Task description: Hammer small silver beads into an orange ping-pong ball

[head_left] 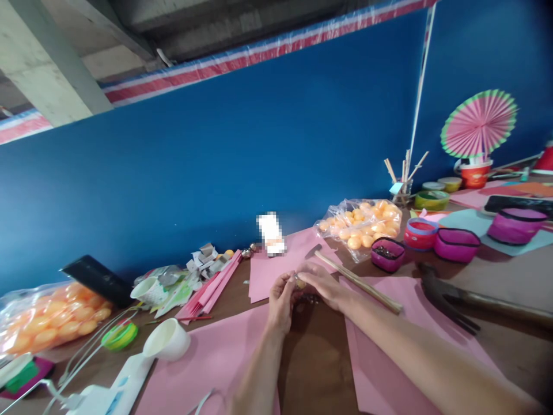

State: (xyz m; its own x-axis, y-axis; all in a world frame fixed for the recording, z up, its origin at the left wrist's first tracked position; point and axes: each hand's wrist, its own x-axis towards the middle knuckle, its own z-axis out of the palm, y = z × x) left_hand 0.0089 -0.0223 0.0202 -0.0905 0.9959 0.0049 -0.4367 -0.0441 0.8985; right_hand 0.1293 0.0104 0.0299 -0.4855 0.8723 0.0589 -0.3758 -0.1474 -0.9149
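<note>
My left hand (280, 302) and my right hand (325, 285) meet over the brown table, fingertips pinched together. Between them is a small shiny, gold-looking piece (299, 282), too small to name surely. Several small dark bits (311, 298) lie just below the fingers, partly hidden. Right beside my right hand, a small wooden-handled hammer (358, 280) rests across pink paper (298, 251). A few shiny metallic balls (249, 251) sit behind my left hand.
Bags of orange balls (367, 222) stand at both sides. A claw hammer (449, 297) lies at right near purple containers (457, 244). On the left are a white cup (166, 340), a power strip (129, 380) and folded pink strips (216, 288). A blue wall (259, 144) closes the back.
</note>
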